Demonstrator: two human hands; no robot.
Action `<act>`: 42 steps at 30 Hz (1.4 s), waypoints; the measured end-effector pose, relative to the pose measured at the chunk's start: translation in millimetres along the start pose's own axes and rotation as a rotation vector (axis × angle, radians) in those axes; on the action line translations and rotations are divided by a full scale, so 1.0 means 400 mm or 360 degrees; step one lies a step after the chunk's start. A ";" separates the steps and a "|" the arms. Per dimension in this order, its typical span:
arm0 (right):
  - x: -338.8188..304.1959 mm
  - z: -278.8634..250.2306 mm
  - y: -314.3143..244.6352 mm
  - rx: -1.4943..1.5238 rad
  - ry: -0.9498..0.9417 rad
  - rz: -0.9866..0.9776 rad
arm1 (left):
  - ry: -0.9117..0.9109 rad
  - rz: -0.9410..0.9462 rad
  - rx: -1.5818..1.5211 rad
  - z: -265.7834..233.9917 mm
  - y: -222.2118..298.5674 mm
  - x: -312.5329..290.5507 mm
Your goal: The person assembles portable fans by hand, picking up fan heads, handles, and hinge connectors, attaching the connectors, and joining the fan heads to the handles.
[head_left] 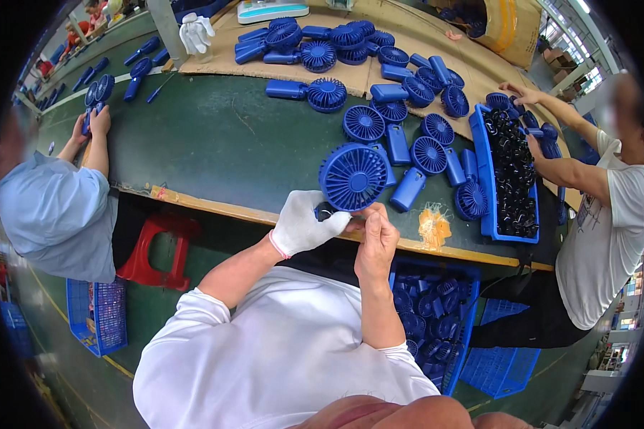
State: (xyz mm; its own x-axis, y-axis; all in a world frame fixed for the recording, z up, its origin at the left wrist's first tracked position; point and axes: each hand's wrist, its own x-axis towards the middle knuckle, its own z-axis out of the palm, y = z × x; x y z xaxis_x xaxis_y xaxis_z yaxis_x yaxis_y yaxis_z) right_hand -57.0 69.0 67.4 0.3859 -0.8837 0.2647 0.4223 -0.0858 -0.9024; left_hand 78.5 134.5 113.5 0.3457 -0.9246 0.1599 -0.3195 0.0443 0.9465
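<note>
My left hand point(300, 224), in a white glove, is closed around a blue handheld fan point(353, 176) at the table's front edge. The fan's round grille is turned up toward me, and a dark piece point(324, 211) shows between the gloved fingers. Just below the grille's right side, my bare right hand point(376, 242) is closed in a pinch. Whatever its fingertips hold is too small or hidden to tell. Beyond the held fan, more blue fans point(428, 155) lie loosely on the green table point(200, 136).
To the right stands a blue bin point(488, 179) of small black parts, where a co-worker's hands point(551, 168) reach. Another co-worker point(57, 200) holds a fan at left. Below the table sit a crate of blue parts point(426, 322) and a red stool point(161, 250). Cardboard point(218, 61) covers the far side.
</note>
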 end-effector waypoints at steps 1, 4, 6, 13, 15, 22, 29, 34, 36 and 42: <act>-0.004 0.006 0.001 -0.0101 -0.0024 -0.0047 | -0.0004 -0.0017 -0.0008 0.002 -0.007 -0.001; 0.015 0.017 0.013 -0.0060 -0.0017 0.0245 | -0.0177 -0.0082 -0.0067 0.014 -0.010 0.023; 0.017 -0.012 0.003 0.0265 -0.0158 0.0643 | -0.0442 -0.0225 -0.0611 0.022 0.013 0.028; 0.080 0.006 -0.054 0.0343 0.0161 0.1080 | -0.0691 -0.0869 -0.1399 0.060 -0.026 0.056; 0.081 0.003 -0.064 0.0412 0.0203 0.1073 | -0.0705 -0.0807 -0.1309 0.065 -0.028 0.059; 0.055 -0.036 -0.078 -0.0111 -0.0008 0.0415 | -0.0853 -0.0325 -0.0715 0.083 -0.017 0.051; 0.090 -0.127 0.024 0.0838 -0.0656 -0.0073 | -0.0087 0.0533 0.0458 0.154 0.002 0.052; 0.045 -0.130 0.047 0.1424 -0.0289 -0.0096 | -0.0199 0.0705 0.0804 0.192 0.014 0.059; 0.049 -0.129 0.028 0.1253 -0.0217 -0.0142 | -0.0183 0.0867 0.0796 0.182 -0.006 0.063; -0.073 -0.299 -0.077 -0.0042 -0.0244 -0.0197 | 0.0035 0.1043 0.0465 0.094 -0.084 0.068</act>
State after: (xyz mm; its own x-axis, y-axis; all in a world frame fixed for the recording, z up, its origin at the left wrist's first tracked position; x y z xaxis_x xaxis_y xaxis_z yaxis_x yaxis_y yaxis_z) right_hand -179.2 42.4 46.9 0.4538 -0.7853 0.4212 0.4535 -0.2033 -0.8677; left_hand 65.4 93.7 75.4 0.0187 -0.7345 0.6783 -0.6895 0.4819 0.5408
